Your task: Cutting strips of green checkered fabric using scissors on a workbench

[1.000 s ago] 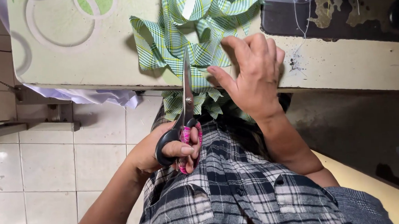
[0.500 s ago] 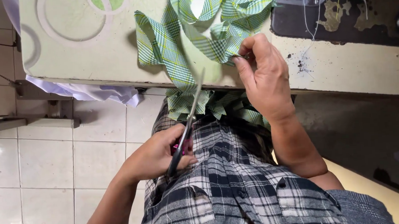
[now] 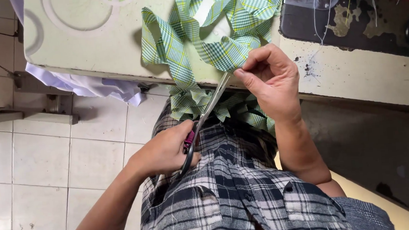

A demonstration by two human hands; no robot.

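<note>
We look down from a head-worn camera onto our own lap and two bare hands at the front edge of a pale green counter (image 3: 91,46).

Our left hand (image 3: 166,153) is closed around the dark, pink-lined handles of a pair of scissors (image 3: 204,117). The blades slant up and to the right, and their tips reach a strip of green checked fabric (image 3: 219,52) right at the counter's edge.

Our right hand (image 3: 271,80) is curled nearly shut, thumb and fingertips pinching the fabric just beside the blade tips. The strip loops across the counter top and spills over the edge into a bunch on our lap, above dark plaid clothing (image 3: 228,194).

As we judge it, the chief risk is the closeness of blade tips to the pinching fingers: a cut pushed too far could nick them. The loops also overlap, so the blades could catch a second layer unseen. Loose pieces on the lap could slide to the tiled floor (image 3: 37,163).

Room is tight. The counter edge runs straight across the cutting spot, and a dark sewing machine bed (image 3: 349,11) sits to the right. White cloth (image 3: 89,84) hangs below the counter on the left. Open space lies mainly left, over the floor.
</note>
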